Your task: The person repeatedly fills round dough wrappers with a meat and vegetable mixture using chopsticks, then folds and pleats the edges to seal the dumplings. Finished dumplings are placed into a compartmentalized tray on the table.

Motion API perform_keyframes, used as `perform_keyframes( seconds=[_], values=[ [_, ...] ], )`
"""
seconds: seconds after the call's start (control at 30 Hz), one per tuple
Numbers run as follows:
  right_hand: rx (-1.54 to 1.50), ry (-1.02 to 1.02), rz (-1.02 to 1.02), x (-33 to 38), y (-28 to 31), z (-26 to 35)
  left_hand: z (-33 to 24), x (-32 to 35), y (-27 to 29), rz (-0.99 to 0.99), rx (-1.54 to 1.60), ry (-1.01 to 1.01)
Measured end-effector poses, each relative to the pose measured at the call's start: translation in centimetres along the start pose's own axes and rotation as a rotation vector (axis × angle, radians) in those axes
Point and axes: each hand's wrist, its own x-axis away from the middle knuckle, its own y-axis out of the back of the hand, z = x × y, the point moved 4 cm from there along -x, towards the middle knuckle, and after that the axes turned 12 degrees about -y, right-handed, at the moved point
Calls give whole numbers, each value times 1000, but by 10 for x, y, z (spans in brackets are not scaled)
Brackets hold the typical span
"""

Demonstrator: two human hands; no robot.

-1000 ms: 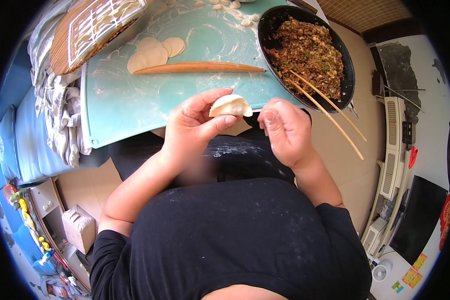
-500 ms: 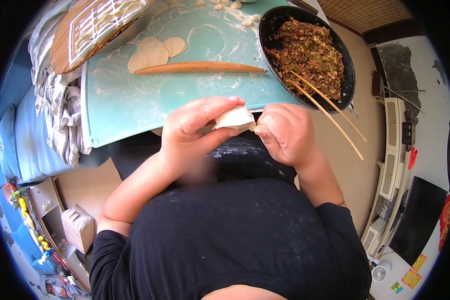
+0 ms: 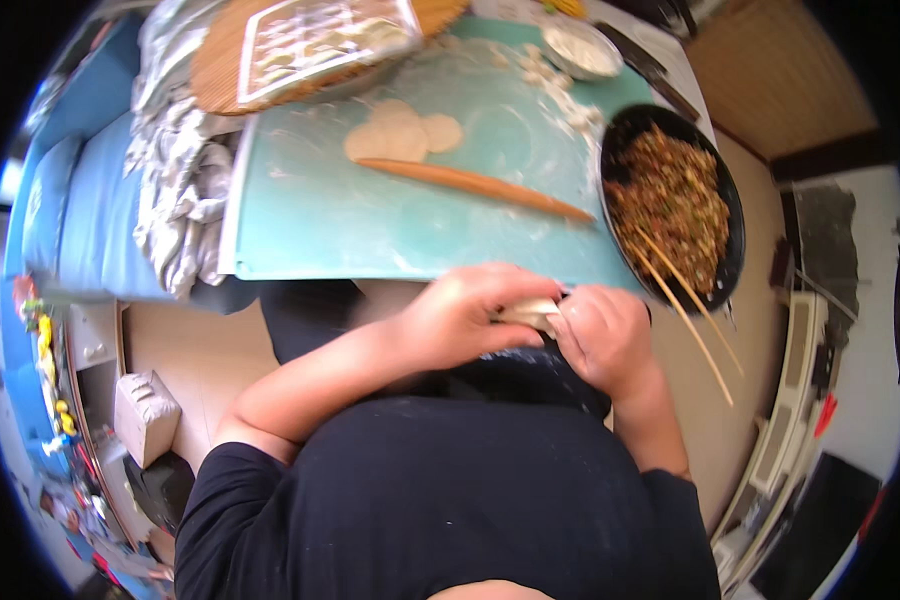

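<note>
Between my two hands, just off the near edge of the green mat (image 3: pixel 300 240), is a pale folded dumpling (image 3: pixel 530 315). My left hand (image 3: pixel 470 315) cups it from the left, thumb below and fingers above. The fingers of my right hand (image 3: pixel 602 335) are curled and pinch its right end. Beyond them a wooden rolling pin (image 3: pixel 475 188) lies slantwise on the mat. Several round dough wrappers (image 3: pixel 395 130) overlap behind its left end. On the right stands a black pan (image 3: pixel 610 205) of minced filling (image 3: pixel 670 205), with a pair of chopsticks (image 3: pixel 685 315) leaning over its near rim.
A white tray (image 3: pixel 247 75) of dumplings rests on a round wooden board (image 3: pixel 215 75) at the far left. A bowl of flour (image 3: pixel 582 50) and small dough pieces (image 3: pixel 545 75) sit at the far right. Crumpled cloth (image 3: pixel 180 220) hangs by the mat's left edge.
The view has shifted, so the mat, the pan and my hands sit lower and further right. Less of the dumpling shows between my hands, and the flour bowl has come into view.
</note>
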Motion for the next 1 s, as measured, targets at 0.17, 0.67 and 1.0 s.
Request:
perform_keyframes(
  seconds=[0.17,0.67,1.0],
  values=[
    [-173,-47,90,-8,2,-1,11,12,30,-32,3,226],
    [-332,-354,88,10,-9,-21,94,-24,341,-374,-917,459],
    [-331,-467,154,29,-19,-31,110,-33,350,-295,-996,529]
  ],
)
